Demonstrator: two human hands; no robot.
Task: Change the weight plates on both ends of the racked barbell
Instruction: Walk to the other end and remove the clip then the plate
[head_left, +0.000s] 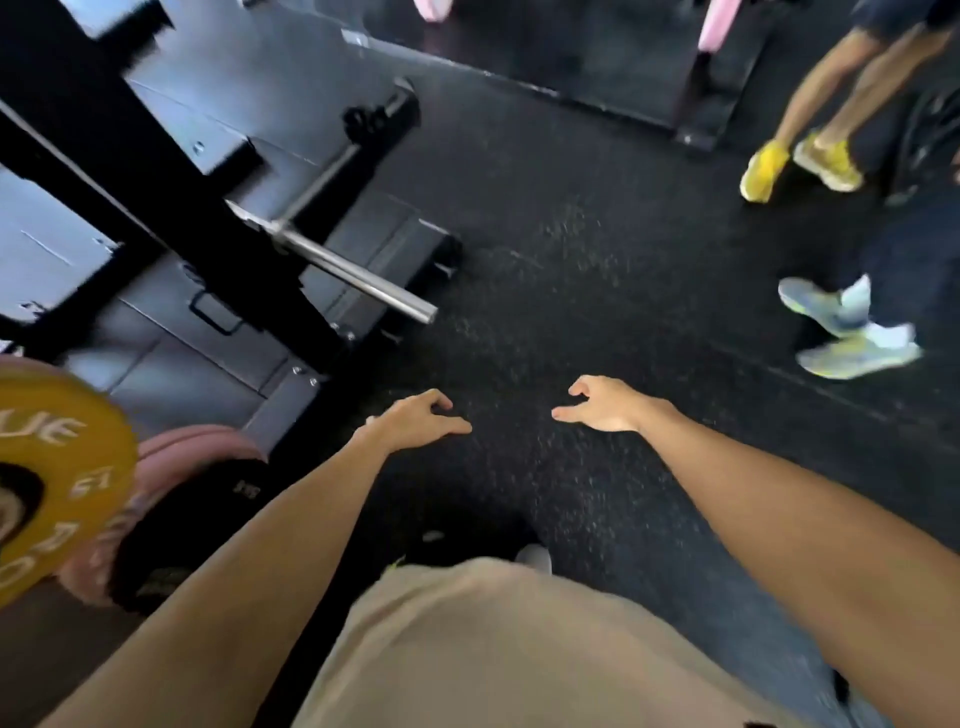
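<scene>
The barbell's bare steel sleeve (353, 273) sticks out of the black rack (156, 171) toward the lower right, with no plate on it. A yellow weight plate (57, 467) marked 15 stands at the left edge, with a pink plate (171, 457) and a black plate (208, 519) behind it. My left hand (415, 418) and my right hand (602, 408) reach out over the black floor, below the sleeve's tip. Both have loose fingers and hold nothing.
Two other people stand at the right: one in yellow shoes (800, 163), one in pale blue shoes (847, 327). A black collar (363, 122) lies on the platform beyond the rack. Another rack base (696, 104) stands at the top right. Speckled rubber floor (571, 270) lies between.
</scene>
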